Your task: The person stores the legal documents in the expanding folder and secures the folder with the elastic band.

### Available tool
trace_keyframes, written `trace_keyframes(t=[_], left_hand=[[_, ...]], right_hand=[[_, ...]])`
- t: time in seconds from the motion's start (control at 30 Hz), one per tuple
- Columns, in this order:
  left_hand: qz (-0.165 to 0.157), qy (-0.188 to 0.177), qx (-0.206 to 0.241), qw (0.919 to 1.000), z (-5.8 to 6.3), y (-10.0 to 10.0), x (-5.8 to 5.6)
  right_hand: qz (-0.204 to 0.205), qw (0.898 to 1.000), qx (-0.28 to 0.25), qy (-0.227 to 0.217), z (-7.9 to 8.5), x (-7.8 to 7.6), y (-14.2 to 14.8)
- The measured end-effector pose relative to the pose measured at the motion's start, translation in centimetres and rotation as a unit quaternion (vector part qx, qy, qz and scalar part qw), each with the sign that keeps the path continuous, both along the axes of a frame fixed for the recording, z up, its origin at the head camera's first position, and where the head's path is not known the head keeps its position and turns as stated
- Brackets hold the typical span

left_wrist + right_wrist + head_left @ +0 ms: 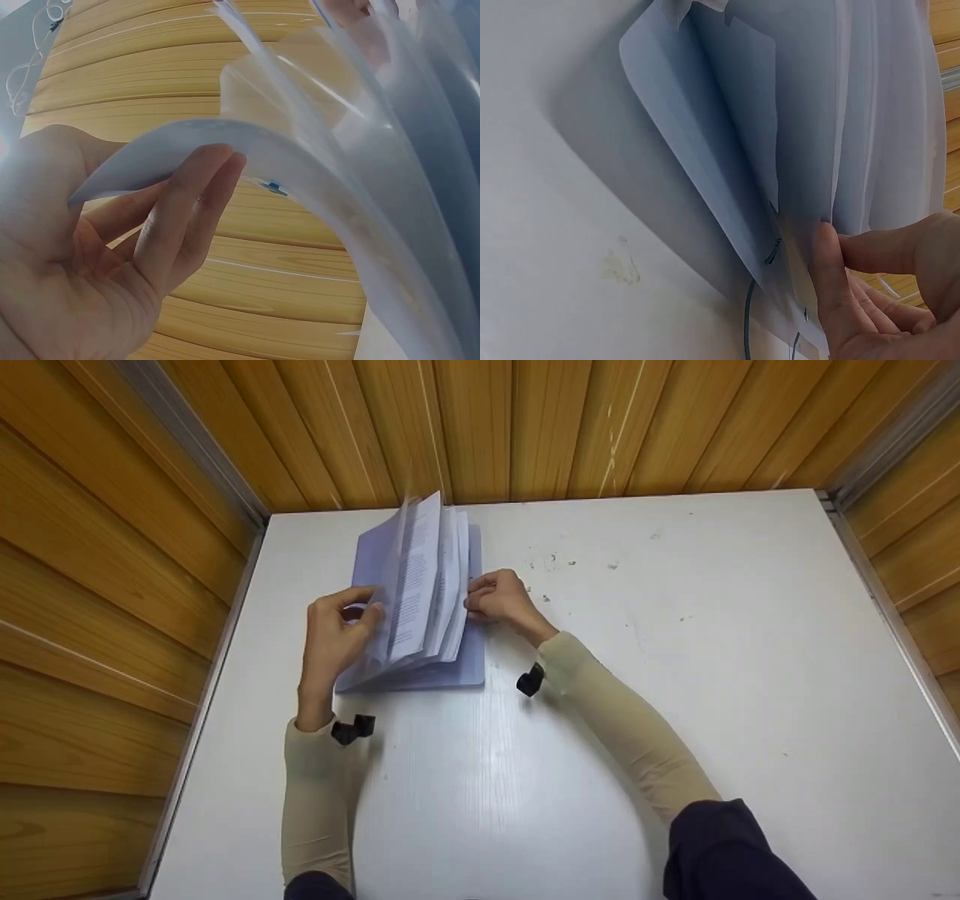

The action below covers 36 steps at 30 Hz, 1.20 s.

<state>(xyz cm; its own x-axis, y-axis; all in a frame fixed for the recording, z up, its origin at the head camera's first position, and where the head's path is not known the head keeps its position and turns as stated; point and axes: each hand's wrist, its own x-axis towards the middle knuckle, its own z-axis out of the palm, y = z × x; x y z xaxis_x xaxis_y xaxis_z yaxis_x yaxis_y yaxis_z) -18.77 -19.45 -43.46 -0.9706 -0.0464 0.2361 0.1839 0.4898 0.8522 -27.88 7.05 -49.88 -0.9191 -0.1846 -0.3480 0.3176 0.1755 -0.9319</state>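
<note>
A bluish-purple folder (469, 664) lies open on the table, with several clear sleeves holding printed sheets (416, 585) fanned upward. On its left side my left hand (330, 634) pinches turned sleeves. In the left wrist view, a bent translucent sheet (277, 154) passes between the thumb and fingers of that hand. At the opposite side my right hand (504, 600) pinches the edge of the sleeves. Close up in the right wrist view, thumb and forefinger (829, 259) meet at a sleeve edge, beside the lifted blue cover (679, 124) with a dark cord (748, 319).
The white table (675, 675) has small dark marks right of the folder. Wood-panelled walls (555, 427) stand behind the table and at both sides. Small black wrist cameras (531, 680) hang at both sleeves. A white cable (26, 71) shows in the left wrist view.
</note>
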Motion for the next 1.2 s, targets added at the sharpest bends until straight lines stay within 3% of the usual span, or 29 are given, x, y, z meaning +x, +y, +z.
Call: trace_keyframes(t=[0.23, 0.43, 0.77, 0.93, 1.2], left_hand=[[-0.002, -0.005, 0.005, 1.0, 0.0, 0.0, 0.0], [-0.001, -0.006, 0.003, 1.0, -0.1, 0.0, 0.0], [-0.008, -0.002, 0.0, 1.0, -0.2, 0.3, 0.0], [-0.015, -0.001, -0.025, 0.9996, -0.2, 1.0, 0.1], [-0.026, -0.005, -0.049, 0.9984, -0.7, 2.2, 0.0]], right_hand=[[-0.008, 1.0, 0.0, 0.028, -0.6, 0.1, -0.9], [-0.017, 0.999, 0.003, 0.026, -0.6, 0.1, -1.4], [-0.009, 0.999, 0.0, 0.04, -0.7, 0.4, -0.4], [0.003, 0.997, 0.041, 0.07, -0.6, 0.5, 1.0], [0.022, 0.983, 0.115, 0.143, -0.3, 0.5, 3.4]])
